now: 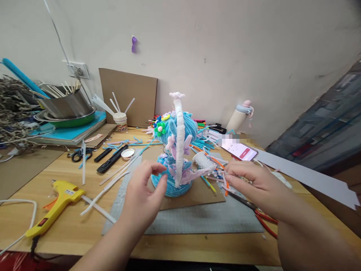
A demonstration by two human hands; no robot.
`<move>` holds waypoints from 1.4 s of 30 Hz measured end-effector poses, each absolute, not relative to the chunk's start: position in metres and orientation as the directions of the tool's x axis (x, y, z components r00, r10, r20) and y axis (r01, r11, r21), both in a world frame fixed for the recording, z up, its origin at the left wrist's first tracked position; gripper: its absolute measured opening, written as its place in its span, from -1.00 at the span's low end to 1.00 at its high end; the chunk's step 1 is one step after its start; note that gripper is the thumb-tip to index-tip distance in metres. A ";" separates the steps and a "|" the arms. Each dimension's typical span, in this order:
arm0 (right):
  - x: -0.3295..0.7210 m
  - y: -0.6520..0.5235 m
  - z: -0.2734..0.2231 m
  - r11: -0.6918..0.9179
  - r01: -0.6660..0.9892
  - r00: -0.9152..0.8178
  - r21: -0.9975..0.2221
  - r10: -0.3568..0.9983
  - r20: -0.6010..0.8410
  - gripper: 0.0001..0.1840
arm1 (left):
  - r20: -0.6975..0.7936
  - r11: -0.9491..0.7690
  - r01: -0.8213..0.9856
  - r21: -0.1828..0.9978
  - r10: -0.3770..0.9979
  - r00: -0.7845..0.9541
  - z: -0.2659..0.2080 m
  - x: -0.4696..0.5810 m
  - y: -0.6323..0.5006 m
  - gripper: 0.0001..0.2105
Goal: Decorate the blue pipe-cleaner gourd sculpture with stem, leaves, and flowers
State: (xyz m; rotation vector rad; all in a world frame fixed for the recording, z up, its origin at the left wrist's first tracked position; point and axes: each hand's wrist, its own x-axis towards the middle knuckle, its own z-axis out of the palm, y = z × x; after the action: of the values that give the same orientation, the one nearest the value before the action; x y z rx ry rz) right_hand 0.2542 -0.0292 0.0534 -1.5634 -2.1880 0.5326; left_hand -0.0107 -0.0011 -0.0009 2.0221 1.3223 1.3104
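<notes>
In the middle stands a craft figure of blue fuzzy pipe cleaners, with a round top, a round base and a curved white handle. Green, yellow and pink flowers decorate its top, and lilac leaf shapes run up its side. My left hand is beside the base on the left, thumb and fingers curved apart with nothing between them. Over a pile of loose pipe cleaners and beads on the right, my right hand has its fingertips pinched together. Whatever lies in that pinch is too small to make out.
A yellow glue gun lies at left, near scissors and a black cutter. Red-handled pliers lie under my right forearm. A phone, a bottle and a paper cup stand or lie behind. Cardboard supports the figure.
</notes>
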 end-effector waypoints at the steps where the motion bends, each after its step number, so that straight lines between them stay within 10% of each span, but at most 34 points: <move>1: 0.253 -0.032 0.054 0.319 0.802 -0.312 -0.505 0.945 0.101 -0.61 | 0.511 -0.508 0.491 0.708 0.848 0.141 -0.002 -0.006 -0.006 -0.92; 16: 0.202 -0.034 0.093 0.646 0.748 -0.600 -0.155 0.757 0.260 -0.73 | 0.429 -0.641 0.437 0.631 0.758 0.492 0.041 0.024 -0.015 -0.52; 28: 0.221 -0.014 0.081 0.433 0.772 -0.326 -0.466 0.898 0.295 -0.63 | 0.229 -0.232 -0.002 0.973 0.960 0.161 0.026 0.003 -0.003 -0.88; 42: 0.220 0.016 0.041 0.348 0.708 -0.259 -0.614 0.937 0.233 -0.68 | 0.035 -0.022 -0.367 0.930 0.999 0.029 0.020 -0.012 0.029 -0.79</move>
State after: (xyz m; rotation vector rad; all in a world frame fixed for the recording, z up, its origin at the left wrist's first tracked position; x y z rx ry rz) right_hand 0.2201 0.0160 0.0407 -1.4286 -2.0502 0.5282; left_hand -0.0118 0.0288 0.0196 0.9648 0.8910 1.3589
